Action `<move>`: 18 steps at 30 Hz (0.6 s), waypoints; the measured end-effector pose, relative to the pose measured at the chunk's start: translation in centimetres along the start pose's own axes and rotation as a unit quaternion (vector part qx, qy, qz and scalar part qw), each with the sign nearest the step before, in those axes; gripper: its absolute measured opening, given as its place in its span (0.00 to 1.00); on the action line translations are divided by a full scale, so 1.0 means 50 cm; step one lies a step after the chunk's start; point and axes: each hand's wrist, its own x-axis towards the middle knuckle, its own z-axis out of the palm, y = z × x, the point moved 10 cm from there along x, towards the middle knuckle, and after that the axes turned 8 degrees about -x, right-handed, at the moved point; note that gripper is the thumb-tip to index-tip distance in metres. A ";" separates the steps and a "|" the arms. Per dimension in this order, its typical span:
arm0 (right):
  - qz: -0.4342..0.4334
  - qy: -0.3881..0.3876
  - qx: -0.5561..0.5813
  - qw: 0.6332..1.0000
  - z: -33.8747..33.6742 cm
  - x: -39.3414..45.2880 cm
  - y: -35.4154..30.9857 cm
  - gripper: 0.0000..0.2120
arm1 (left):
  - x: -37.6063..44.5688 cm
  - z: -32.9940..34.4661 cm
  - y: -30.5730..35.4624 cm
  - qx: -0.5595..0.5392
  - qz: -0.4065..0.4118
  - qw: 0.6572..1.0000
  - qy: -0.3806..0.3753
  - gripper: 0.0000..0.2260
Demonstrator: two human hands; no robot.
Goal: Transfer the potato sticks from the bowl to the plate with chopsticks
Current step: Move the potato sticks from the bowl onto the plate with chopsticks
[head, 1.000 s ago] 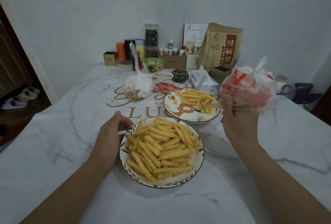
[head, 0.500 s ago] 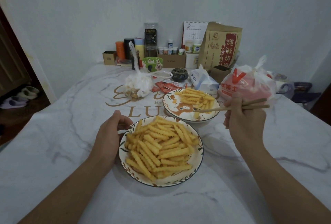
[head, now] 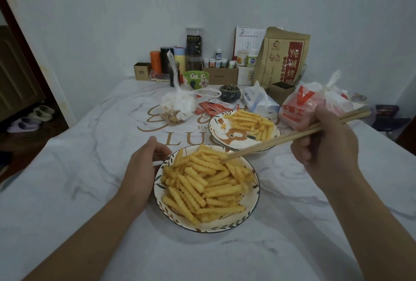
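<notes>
The counter (head: 67, 190) carries a bowl (head: 254, 193) heaped with sticks (head: 207, 186), the plate (head: 216, 127) just beyond. Left hand (head: 144, 168) cups the bowl's rim. Right hand (head: 326, 143), fingers curled round chopsticks (head: 292, 138), slants their tips down-left onto the pile's far edge.

open: table (head: 67, 190) left | blocked: bags (head: 315, 109), jars (head: 193, 49) behind plate (head: 216, 133)

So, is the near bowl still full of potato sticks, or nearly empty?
Full. The bowl holds a heaped pile of potato sticks covering most of its inside; the plate has far fewer.
</notes>
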 end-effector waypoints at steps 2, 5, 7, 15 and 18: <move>0.008 -0.045 -0.010 0.999 0.012 -0.002 0.000 0.26 | -0.001 0.002 0.001 0.001 -0.001 1.000 -0.002 0.27; 0.005 -0.097 -0.044 0.994 0.024 -0.004 0.003 0.25 | -0.001 0.003 0.003 -0.001 0.000 1.000 0.003 0.28; 0.001 -0.116 -0.068 0.991 0.030 -0.006 0.002 0.25 | 0.000 0.002 0.004 0.000 0.005 1.000 0.002 0.27; -0.044 0.117 -0.063 0.990 -0.087 0.032 0.001 0.17 | 0.000 0.000 0.002 0.006 0.007 1.000 0.002 0.25; -0.101 0.185 -0.242 0.947 -0.102 0.017 0.000 0.19 | 0.000 0.002 0.002 0.004 0.001 1.000 0.002 0.27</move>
